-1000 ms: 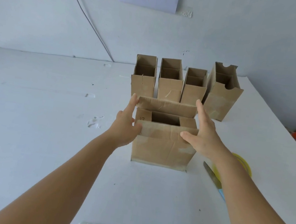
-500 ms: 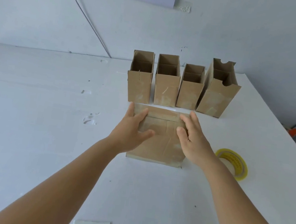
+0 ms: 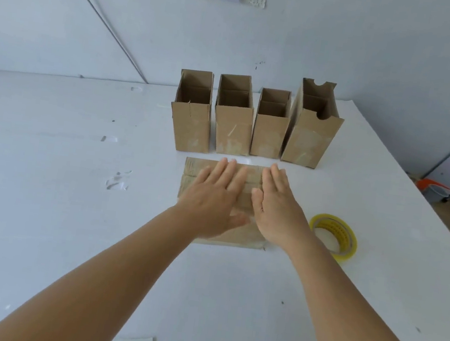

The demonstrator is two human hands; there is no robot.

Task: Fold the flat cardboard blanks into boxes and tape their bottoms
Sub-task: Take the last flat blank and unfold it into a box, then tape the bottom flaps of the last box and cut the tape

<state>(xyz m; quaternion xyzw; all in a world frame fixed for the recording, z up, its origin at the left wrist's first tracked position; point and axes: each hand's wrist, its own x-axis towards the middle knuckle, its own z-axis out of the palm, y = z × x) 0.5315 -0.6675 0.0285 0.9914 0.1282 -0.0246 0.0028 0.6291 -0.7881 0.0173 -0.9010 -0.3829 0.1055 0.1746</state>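
Brown cardboard box (image 3: pixel 189 171) lies on the white table (image 3: pixel 42 203), its flaps pressed flat under left hand (image 3: pixel 214 197) and right hand (image 3: pixel 276 205), fingers straight. Flap-closing looks finished; taping next means reaching for the yellow tape roll (image 3: pixel 349 238) beside it.

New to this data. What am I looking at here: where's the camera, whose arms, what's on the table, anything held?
There is no robot. A person wears one wide-angle camera on the head, looking forward and down, so the two bare arms coming in from the bottom edge are the wearer's own.

The left hand and right hand lie side by side, fingers straight, pressing flat on a piece of cardboard on the white table. Neither hand grips anything.

Behind the cardboard four folded boxes stand upright in a row, tops open; the rightmost box is taller, with notched flaps. A roll of yellow tape lies to the right of the right hand. Scraps of clear tape are stuck on the table.
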